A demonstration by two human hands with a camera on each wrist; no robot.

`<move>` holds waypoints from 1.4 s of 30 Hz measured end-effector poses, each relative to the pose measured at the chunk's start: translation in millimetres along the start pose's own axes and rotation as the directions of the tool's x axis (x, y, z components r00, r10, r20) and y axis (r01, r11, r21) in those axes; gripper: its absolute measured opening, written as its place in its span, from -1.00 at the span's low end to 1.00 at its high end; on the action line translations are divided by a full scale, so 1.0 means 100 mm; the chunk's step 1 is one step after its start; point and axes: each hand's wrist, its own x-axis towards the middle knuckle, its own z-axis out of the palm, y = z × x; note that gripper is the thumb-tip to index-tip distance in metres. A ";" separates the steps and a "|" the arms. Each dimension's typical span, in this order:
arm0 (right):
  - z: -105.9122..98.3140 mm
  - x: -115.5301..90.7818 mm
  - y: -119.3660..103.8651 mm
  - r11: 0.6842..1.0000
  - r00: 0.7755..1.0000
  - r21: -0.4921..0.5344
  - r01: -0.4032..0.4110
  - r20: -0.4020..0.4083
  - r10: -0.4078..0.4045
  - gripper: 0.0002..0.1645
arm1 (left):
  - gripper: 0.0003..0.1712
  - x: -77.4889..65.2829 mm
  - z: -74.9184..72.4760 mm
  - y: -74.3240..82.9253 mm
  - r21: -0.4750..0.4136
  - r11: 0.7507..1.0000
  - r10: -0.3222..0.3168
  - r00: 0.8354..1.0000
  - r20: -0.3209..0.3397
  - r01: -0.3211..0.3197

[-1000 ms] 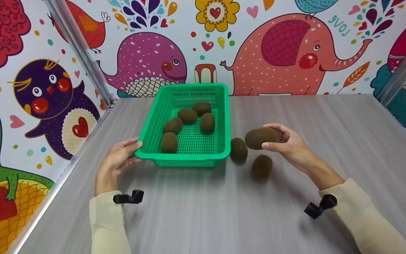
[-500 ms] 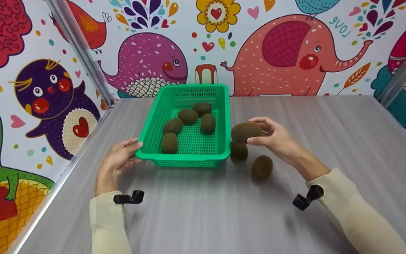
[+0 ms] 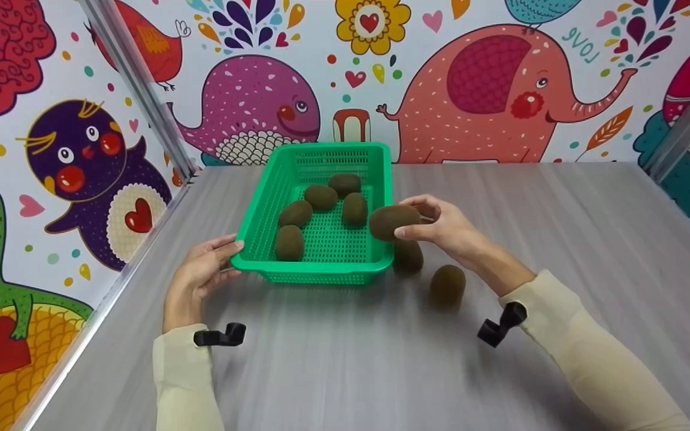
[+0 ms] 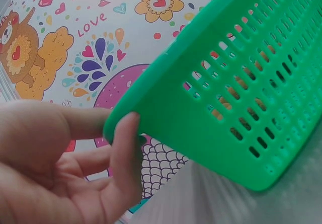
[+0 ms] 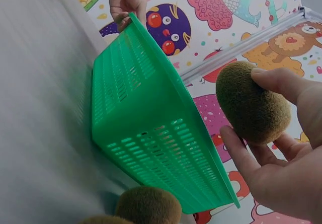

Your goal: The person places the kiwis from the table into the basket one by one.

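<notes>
A green plastic basket (image 3: 315,266) stands on the table with several brown kiwis (image 3: 321,197) on its bottom. My left hand (image 3: 201,272) pinches the rim at its near left corner; the left wrist view shows the thumb and a finger on either side of the rim (image 4: 126,116). In my right hand (image 3: 450,227) a kiwi (image 3: 390,222) is gripped between thumb and fingers, held up at the basket's right rim. Below that hand, one kiwi (image 3: 408,258) lies against the basket's right side, partly covered by the held one. Another kiwi (image 3: 447,287) sits a little nearer and to the right.
The grey wood-grain table (image 3: 333,359) runs back to a wall (image 3: 357,72) printed with cartoon animals. A metal strip (image 3: 75,341) edges the table on the left. Each wrist wears a black camera mount (image 3: 219,335).
My right hand has moved left with the kiwi, from above the loose kiwis to the basket's right rim. The left hand and the basket have stayed in place.
</notes>
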 end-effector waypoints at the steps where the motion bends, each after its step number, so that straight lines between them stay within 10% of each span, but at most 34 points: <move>1: 0.01 0.01 -0.01 1.000 1.000 -0.004 -0.004 -0.001 0.004 -0.25 | -0.27 0.00 0.00 0.00 -0.002 1.000 0.000 1.000 0.001 0.000; 19: 0.31 0.29 -0.24 0.980 0.986 0.127 -0.156 -0.032 0.161 -0.22 | -0.25 0.01 0.01 -0.02 -0.017 1.000 0.012 1.000 0.024 -0.012; 42: 0.43 0.80 -0.53 0.990 0.993 -0.076 -0.120 -0.019 0.118 -0.26 | -0.28 0.00 0.01 0.01 -0.049 0.999 0.019 1.000 0.025 -0.018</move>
